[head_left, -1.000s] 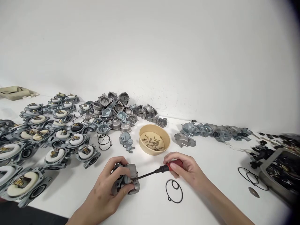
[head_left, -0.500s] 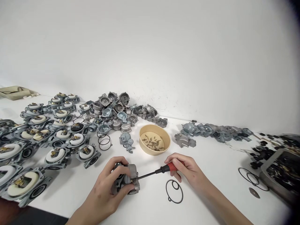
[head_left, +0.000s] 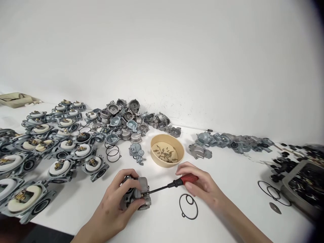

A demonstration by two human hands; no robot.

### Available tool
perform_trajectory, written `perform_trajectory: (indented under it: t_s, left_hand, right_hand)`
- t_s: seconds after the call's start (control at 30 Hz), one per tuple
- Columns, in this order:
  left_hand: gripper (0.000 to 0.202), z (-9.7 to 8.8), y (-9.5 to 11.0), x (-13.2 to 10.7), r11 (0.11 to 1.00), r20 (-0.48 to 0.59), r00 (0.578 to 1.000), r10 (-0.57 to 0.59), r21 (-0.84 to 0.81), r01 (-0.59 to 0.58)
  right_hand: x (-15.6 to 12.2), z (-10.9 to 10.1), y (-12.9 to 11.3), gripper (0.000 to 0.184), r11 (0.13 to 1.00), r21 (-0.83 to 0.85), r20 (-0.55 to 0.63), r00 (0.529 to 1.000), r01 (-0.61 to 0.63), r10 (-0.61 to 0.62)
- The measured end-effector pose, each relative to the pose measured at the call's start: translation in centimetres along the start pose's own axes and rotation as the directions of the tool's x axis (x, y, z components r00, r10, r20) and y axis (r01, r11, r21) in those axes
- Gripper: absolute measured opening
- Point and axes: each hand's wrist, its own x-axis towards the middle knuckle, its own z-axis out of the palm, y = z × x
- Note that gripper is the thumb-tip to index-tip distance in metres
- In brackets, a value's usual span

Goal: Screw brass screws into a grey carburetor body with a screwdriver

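Near the table's front, my left hand [head_left: 118, 199] is closed around a grey metal carburetor [head_left: 144, 185] and presses it to the white surface. A screwdriver [head_left: 174, 183] with a red and black handle lies almost level, its tip against a small brass-coloured screw at the carburetor's side. My right hand [head_left: 201, 184] grips the handle between thumb and fingers. Just below the screwdriver, a large black rubber ring [head_left: 188, 218] with a smaller ring inside rests on the table. The carburetor's left part is hidden under my fingers.
Behind my hands stands a tan bowl [head_left: 154, 156] of small brass screws. Carburetor bodies with white floats [head_left: 59, 167] fill the left side. Metal float bowls [head_left: 131, 125] are heaped at the back, more castings [head_left: 235, 143] lie back right. A grey bin [head_left: 291, 192] holds dark parts at right.
My right hand has shifted its fingers on the screwdriver handle, and the handle has turned a little. My left hand and the carburetor have stayed in place.
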Motion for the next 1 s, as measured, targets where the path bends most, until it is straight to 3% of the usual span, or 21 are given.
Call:
perform_trajectory:
  t_s: [0.07,0.23,0.4,0.57,0.7,0.8,0.93,1.0]
  left_hand:
    - [0.017,-0.01,0.02,0.05,1.0,-0.001,1.0,-0.002,0.002,0.002]
    - [0.016,0.01,-0.01,0.06,1.0,-0.002,1.0,-0.005,-0.016,0.005]
    - [0.018,0.06,0.03,-0.01,1.0,-0.009,1.0,-0.005,-0.018,0.005]
    - [0.018,0.07,0.19,0.03,1.0,-0.02,1.0,-0.001,-0.027,0.0]
    - [0.018,0.02,0.14,0.03,1.0,-0.009,1.0,0.011,-0.006,-0.011]
    - [0.018,0.0,0.16,0.07,1.0,-0.021,1.0,0.019,0.003,-0.019]
    - [0.017,-0.01,0.26,0.13,1.0,-0.035,0.999,0.016,-0.002,-0.016]
    - [0.017,-0.02,0.26,0.12,1.0,-0.024,1.0,0.008,-0.006,-0.008]
  right_hand:
    - [-0.05,-0.14,-0.08,0.028,0.999,0.007,0.005,0.999,0.033,-0.033]
    - [-0.12,-0.02,0.04,0.036,0.995,-0.014,-0.058,0.993,-0.1,0.099]
    - [-0.13,-0.16,-0.09,0.03,0.999,0.042,0.009,1.0,-0.007,0.006]
    - [-0.08,0.04,0.23,0.038,0.987,-0.007,-0.044,0.987,-0.158,0.157]
    - [0.04,0.02,0.01,0.031,0.997,0.058,-0.001,0.998,-0.055,0.056]
    - [0.02,-0.16,-0.14,0.03,0.991,0.103,0.017,0.997,-0.08,0.079]
    - [0.05,-0.02,0.04,0.037,0.982,-0.028,-0.031,0.982,-0.186,0.185]
    - [0.11,0.07,-0.01,0.036,0.988,-0.055,-0.014,0.99,-0.142,0.141]
